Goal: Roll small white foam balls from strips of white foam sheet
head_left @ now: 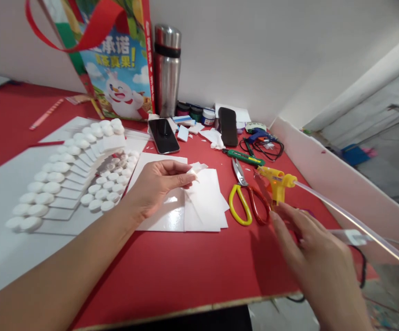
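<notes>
Red covers the desk [172, 271] I am working over, which sits against a pale wall. My left hand [158, 186] lies over a stack of white foam sheets [199, 207], its fingers pinching a small white scrap [195, 171] at the tips. My right hand [310, 257] is blurred; its fingers are spread loosely and hold nothing, the tips just short of the handle of a yellow glue gun [277, 181]. A clear glue stick [351, 220] runs out of the back of the gun, past the far side of my right hand. A white plug [353, 237] with a black cord lies just beyond that hand's knuckles.

Between my two hands lie scissors [244, 197] with one yellow and one red loop. Beyond the scissors is a green utility knife [242, 157]. To the outside of my left hand sits a white foam model with rows of round white caps [68, 179]. Farther from both hands, near the wall, I see a dark phone [163, 135], a steel flask [167, 69], a printed shopping bag [116, 59], small paint jars [196, 112] and a black case [227, 126].
</notes>
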`<state>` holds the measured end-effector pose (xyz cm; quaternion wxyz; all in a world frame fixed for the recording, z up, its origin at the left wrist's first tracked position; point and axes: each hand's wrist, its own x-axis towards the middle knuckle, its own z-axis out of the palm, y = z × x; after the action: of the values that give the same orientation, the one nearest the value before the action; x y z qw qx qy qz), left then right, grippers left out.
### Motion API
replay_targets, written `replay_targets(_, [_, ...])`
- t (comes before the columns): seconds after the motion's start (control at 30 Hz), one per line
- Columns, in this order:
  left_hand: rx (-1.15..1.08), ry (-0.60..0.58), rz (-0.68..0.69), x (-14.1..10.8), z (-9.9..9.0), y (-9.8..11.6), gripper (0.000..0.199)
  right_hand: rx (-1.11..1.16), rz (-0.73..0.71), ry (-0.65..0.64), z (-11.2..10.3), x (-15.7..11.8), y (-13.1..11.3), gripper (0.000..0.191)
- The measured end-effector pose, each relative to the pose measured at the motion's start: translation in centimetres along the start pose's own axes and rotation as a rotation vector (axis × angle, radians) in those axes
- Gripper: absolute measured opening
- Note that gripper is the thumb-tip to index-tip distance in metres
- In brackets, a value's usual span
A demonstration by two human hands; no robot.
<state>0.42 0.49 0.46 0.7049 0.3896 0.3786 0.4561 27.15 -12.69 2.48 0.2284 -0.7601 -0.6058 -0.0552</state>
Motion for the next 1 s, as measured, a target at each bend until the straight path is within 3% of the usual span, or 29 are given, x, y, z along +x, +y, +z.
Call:
replay_targets(0.1, [0.05, 0.0, 0.033, -0.1, 0.0, -0.2, 0.031, 0.372, -0.055, -0.027, -0.4, 1.4, -4.1, 0.023])
replay_targets(0.2, [0.117, 0.011, 0.058, -0.1, -0.1, -0.3, 0.031, 0.756, -0.029, -0.159, 1.4, 5.6, -7.1, 0.022])
replay_targets(0.33, [0.187, 0.01, 0.076, 0.1, -0.5, -0.2, 0.032, 1.169, 0.129, -0.463, 4.8, 9.3, -8.6, 0.019])
replay_targets(0.43, [0.264, -0.012, 0.099, 0.4, -0.7, -0.3, 0.031, 1.37, 0.22, -0.546, 6.6, 9.1, -8.5, 0.019])
replay_targets(0.67, [0.368, -0.064, 0.115, 0.3, -0.5, -0.6, 0.025, 1.411, 0.252, -0.695, 7.5, 7.8, -8.1, 0.018])
replay_targets(1.0, [0.306, -0.035, 0.007, -0.1, 0.1, -0.4, 0.027, 1.481, 0.335, -0.765, 7.9, 7.6, -8.7, 0.015])
